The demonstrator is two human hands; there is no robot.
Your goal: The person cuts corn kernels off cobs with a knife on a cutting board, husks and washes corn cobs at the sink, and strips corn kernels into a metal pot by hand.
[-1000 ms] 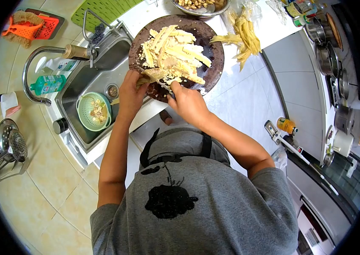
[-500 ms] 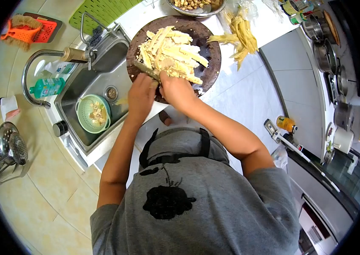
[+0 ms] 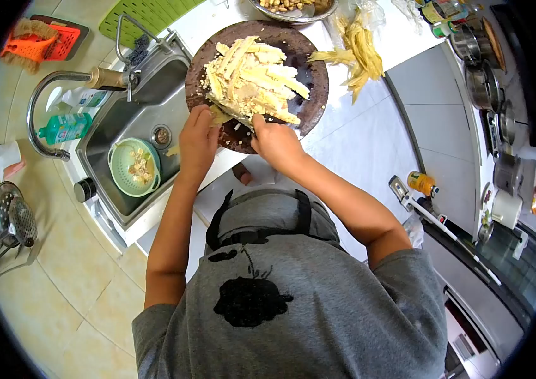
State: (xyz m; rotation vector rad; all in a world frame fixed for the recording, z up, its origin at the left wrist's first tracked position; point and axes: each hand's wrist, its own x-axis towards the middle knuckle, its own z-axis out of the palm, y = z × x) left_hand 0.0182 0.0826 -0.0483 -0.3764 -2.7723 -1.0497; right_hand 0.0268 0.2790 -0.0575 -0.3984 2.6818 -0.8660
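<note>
On a round dark chopping board (image 3: 315,95) lies a heap of pale yellow strips (image 3: 261,76) with small crumbs around it. My right hand (image 3: 275,142) is closed around the handle end of a knife (image 3: 233,112), whose blade lies along the heap's near left edge. Beside the board's near left rim, my left hand (image 3: 198,140) has its fingers pressed together on a yellowish leafy piece (image 3: 219,116). The two hands are a short way apart.
Left of the board is a steel sink (image 3: 148,114) with a green colander (image 3: 134,167) holding scraps. A curved faucet (image 3: 34,120) and green bottle (image 3: 66,128) stand beyond. Yellow husks (image 3: 363,57) and a metal bowl (image 3: 296,12) lie behind the board.
My right hand has moved slightly right with the knife, and my left hand slightly left, widening the gap between them. The leafy piece now shows more at my left fingertips.
</note>
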